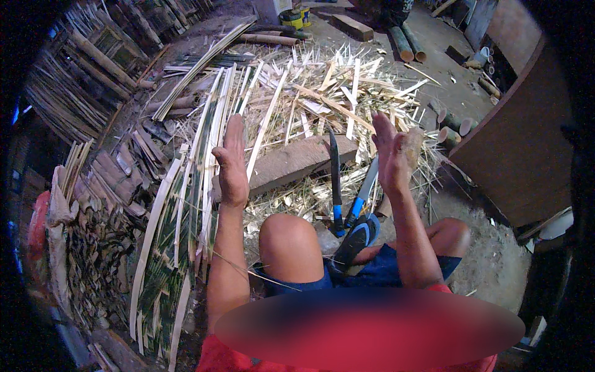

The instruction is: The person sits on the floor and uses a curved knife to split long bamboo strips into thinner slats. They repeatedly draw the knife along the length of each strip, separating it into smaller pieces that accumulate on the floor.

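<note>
Both hands are raised in front of me with nothing in them. My left hand (232, 164) is stretched flat, fingers together and thumb out, above the left end of a wooden beam (297, 162). My right hand (392, 152) is held up the same way, fingers extended, over the right side of a pile of split bamboo shavings (322, 90). Two long knives with blue and black handles lean by the beam: a dark-bladed knife (335, 173) and, closer to my right hand, a paler-bladed knife (367, 186). Long bamboo strips (204, 142) lie beside my left hand.
Green-and-pale bamboo strips (158, 285) run along my left, next to stacked bark-like pieces (102, 248). Bamboo poles (406, 43) and short cut bamboo pieces (449, 136) lie to the right. A curved brown panel (520, 136) stands at the far right. A black-and-blue sandal (359, 239) is near my knees.
</note>
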`<state>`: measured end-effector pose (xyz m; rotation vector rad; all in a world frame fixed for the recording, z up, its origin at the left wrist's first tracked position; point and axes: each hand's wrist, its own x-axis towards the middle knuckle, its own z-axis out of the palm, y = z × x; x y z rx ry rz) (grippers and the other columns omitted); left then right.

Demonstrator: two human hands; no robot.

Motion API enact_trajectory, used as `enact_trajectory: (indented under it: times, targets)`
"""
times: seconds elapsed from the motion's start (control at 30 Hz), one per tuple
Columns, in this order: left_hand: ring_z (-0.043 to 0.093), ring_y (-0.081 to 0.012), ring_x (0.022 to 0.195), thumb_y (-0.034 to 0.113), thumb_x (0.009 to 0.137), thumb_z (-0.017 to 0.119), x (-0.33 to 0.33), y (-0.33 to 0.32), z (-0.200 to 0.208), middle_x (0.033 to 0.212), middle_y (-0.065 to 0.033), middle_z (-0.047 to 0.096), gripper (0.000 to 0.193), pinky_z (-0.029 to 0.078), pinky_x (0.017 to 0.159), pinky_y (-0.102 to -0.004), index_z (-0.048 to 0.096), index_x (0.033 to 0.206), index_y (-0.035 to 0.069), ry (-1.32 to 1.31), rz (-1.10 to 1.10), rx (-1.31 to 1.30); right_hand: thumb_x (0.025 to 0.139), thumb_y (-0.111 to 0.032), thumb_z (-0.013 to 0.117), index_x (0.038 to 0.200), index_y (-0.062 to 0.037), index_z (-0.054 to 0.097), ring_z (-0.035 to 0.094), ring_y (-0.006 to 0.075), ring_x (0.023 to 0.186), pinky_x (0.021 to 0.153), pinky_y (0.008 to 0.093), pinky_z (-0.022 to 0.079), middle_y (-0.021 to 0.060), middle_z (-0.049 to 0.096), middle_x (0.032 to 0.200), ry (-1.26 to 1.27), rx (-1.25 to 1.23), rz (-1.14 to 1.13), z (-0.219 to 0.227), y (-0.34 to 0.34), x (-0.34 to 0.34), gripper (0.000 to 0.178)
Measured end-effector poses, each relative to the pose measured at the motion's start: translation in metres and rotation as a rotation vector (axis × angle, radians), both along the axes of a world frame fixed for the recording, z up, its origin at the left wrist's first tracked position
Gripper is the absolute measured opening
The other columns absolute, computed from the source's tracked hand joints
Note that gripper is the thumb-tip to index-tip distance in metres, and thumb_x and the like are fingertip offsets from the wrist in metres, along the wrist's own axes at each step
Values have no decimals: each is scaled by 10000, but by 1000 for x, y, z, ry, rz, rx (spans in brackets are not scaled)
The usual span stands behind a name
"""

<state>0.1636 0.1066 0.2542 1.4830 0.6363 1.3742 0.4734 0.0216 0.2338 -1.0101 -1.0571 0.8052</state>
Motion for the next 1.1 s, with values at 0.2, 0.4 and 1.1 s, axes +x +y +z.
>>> enact_trajectory:
  times: [0.2, 0.4, 1.1]
  targets:
    - [128, -290, 1520, 817, 889, 144, -21, 0, 1, 1635, -143, 190, 1027, 14, 1216, -460, 200, 1566, 46, -11, 78, -54, 896, -810, 231, 1541, -5, 249, 232, 286, 1491, 1203, 433, 133, 173, 287, 1592, 111, -16, -49, 2, 2, 23, 1031]
    - [176, -286, 1510, 798, 908, 183, -29, -4, -5, 1610, -156, 259, 981, 40, 1216, -459, 228, 1562, 67, 10, 47, -50, 924, -781, 226, 1502, -2, 331, 361, 284, 1415, 1171, 422, 221, 171, 412, 1506, 100, -46, -77, -5, 4, 25, 976]
    - [647, -448, 967, 316, 898, 632, -151, -91, -263, 1024, -281, 672, 443, 511, 851, -494, 608, 1224, 18, 1122, 475, -563, 830, -266, 743, 1188, -37, 595, 670, 296, 898, 794, 396, 527, 145, 682, 972, -798, -1095, 2, -342, -43, -42, 450]
